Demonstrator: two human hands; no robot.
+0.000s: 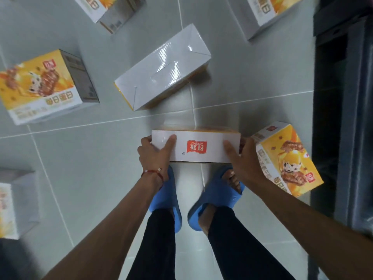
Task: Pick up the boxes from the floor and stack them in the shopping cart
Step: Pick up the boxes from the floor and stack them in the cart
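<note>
A white box with a red logo (198, 147) is in front of my feet, its narrow top face turned up to me. My left hand (154, 152) grips its left end, thumb on top and fingers wrapped round the side. My right hand (241, 158) grips its right end the same way. Several more yellow-and-white boxes lie on the grey tiled floor: one upside down (161, 69) just beyond, one at the left (44, 85), one tilted at the right (286, 156). The shopping cart is not clearly in view.
Other boxes sit at the top left (105, 9), top right (268, 11) and lower left edge (12, 203). A dark structure (343, 98) runs down the right side. My feet in blue slippers (216, 195) stand right behind the held box.
</note>
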